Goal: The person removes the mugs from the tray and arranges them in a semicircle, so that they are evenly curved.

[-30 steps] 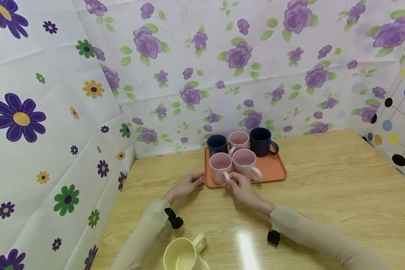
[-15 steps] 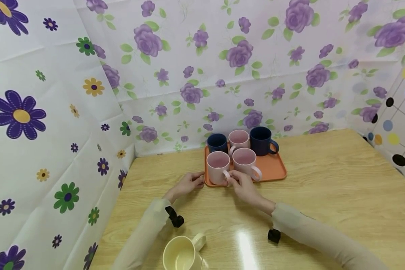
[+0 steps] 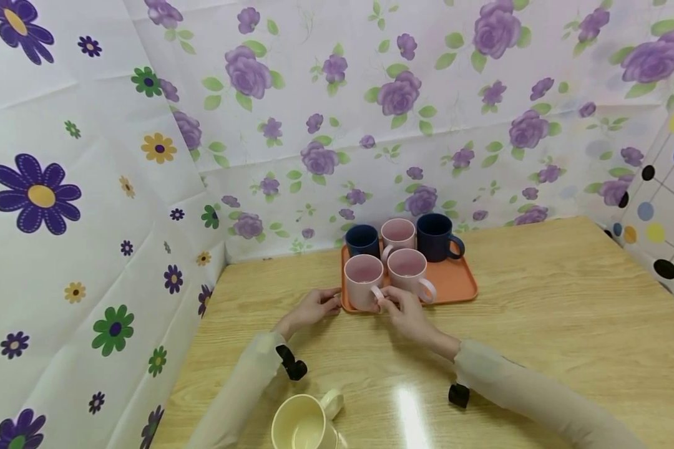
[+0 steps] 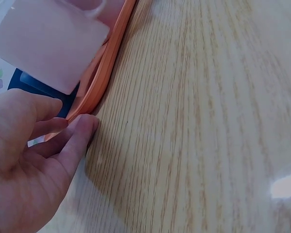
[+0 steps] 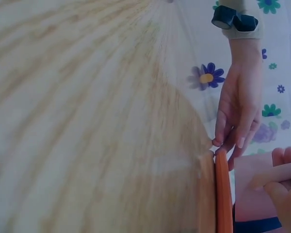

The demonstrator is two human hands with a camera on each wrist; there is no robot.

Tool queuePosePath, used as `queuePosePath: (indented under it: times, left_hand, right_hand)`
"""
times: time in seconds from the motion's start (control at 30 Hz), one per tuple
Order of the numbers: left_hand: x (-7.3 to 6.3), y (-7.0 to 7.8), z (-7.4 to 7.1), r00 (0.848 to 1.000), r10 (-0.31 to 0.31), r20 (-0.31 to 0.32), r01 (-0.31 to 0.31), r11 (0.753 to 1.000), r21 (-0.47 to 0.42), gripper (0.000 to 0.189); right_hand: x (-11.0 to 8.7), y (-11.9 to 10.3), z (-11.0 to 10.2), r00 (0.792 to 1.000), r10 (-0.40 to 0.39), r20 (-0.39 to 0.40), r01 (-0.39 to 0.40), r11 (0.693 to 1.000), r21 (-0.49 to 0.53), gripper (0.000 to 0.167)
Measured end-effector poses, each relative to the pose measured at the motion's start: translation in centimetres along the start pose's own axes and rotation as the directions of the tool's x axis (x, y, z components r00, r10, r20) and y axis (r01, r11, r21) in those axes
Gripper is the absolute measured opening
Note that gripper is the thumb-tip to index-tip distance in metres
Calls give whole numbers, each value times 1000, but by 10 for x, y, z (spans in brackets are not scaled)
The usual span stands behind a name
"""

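Observation:
On the orange tray [image 3: 449,280] in the head view stand several mugs. My right hand [image 3: 409,313] pinches the handle of the pink mug [image 3: 362,291] at the tray's front left; its fingers [image 5: 283,187] also show on the handle in the right wrist view. My left hand [image 3: 311,307] holds the tray's left front corner between thumb and fingertips [image 4: 85,127]. Close beside the held mug is a second pink mug [image 3: 407,279], its handle facing right. Behind them stand a navy mug [image 3: 362,240], a third pink mug [image 3: 397,234] and another navy mug [image 3: 434,240].
A pale yellow mug [image 3: 300,427] stands near me at the table's front, between my forearms. The tray lies on the wooden table [image 3: 539,324] against the back, close to a flowered cloth wall [image 3: 337,125]. Another flowered sheet [image 3: 90,249] hangs on the left.
The front left pink mug has shifted slightly left on the tray, away from the second pink mug, with my right hand on its handle. My left hand has stayed at the tray's corner.

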State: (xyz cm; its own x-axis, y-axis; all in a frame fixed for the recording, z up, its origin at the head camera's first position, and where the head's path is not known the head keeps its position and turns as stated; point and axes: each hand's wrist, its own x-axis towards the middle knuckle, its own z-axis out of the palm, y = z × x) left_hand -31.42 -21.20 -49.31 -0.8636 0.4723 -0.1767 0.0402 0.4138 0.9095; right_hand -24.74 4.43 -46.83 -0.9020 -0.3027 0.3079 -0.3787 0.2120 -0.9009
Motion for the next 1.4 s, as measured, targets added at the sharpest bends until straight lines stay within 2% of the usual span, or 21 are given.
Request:
queuePosePath:
  times: [0.17,0.33,0.43,0.6,0.77,0.87,1.07,1.3,1.4]
  left_hand:
    - [0,0,0,1000,-3,-8,3,1000,-3,45]
    - [0,-1,0,999,35,1,-35,999,4,45]
    - [2,-3,0,998,54,10,-54,999,-2,44]
    - [3,-4,-1,999,52,13,-52,998,-22,43]
    - [2,-4,-1,999,44,6,-44,998,37,42]
    - [1,-4,-2,999,47,19,-48,998,40,43]
    - [-2,-3,-2,999,41,26,-42,998,46,46]
    - [0,-4,-3,1000,14,5,-15,999,36,47]
    - [-1,-4,-3,1000,19,4,-19,999,48,47]
  right_hand:
    - [-1,18,-4,998,-38,59,36,999,38,16]
    - [-5,26,-13,981,-123,147,115,992,57,16]
    - [-10,26,-20,961,-165,221,145,984,104,17]
    - [-19,25,-29,916,-206,343,176,977,118,21]
    - [-28,26,-32,874,-185,449,134,981,142,21]
    - [-31,27,-33,844,-193,501,107,975,196,22]
    - [-33,28,-31,773,-287,565,180,954,239,19]
    - [-35,24,-22,749,-243,616,122,965,232,24]
    - [-34,26,-16,729,-270,629,140,958,249,24]
